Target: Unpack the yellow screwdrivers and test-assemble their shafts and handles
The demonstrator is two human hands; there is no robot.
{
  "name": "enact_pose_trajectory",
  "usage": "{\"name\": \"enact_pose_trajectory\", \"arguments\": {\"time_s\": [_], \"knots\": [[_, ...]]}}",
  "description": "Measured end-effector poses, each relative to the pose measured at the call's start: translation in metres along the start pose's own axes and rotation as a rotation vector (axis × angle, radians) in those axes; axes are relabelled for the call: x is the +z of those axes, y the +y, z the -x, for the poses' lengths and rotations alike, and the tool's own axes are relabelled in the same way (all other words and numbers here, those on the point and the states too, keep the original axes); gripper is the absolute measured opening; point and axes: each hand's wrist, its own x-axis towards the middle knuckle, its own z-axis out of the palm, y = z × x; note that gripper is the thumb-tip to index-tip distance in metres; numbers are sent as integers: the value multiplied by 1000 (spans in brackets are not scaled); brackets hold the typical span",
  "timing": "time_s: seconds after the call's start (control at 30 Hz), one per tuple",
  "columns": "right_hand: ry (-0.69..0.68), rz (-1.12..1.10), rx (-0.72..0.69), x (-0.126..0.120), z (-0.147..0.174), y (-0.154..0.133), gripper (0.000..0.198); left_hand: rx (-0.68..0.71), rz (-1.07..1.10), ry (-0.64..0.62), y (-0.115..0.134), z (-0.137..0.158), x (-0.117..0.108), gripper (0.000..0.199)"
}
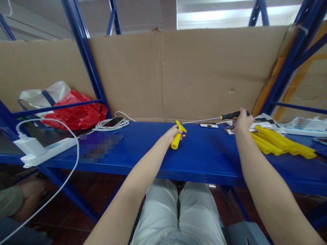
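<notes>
My left hand [174, 134] is closed around a yellow T-shaped plastic piece [175, 141], its hollow round end facing me and its crossbar pointing up and away. In my right hand [243, 119] is a long screwdriver [228, 116] with a black and yellow handle, gripped near the butt. Its thin metal shaft runs left, and the tip reaches the crossbar of the yellow piece; I cannot tell whether it sits inside. Several yellow tubes [281, 141] lie in a pile beside my right forearm.
Both hands are over a blue shelf top [204, 160] backed by a cardboard panel [199, 75]. To the left are a white power strip [55, 149], a coiled white cable [109, 126], a phone [115, 121] and a red plastic bag [76, 109]. Blue posts frame both sides.
</notes>
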Motion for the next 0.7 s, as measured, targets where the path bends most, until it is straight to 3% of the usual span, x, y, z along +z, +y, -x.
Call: {"name": "enact_pose_trajectory", "arguments": {"time_s": [0.7], "knots": [[-37,32,11,-2,-5,3,14,-5,-17,-37,-1,0,-2,71]]}}
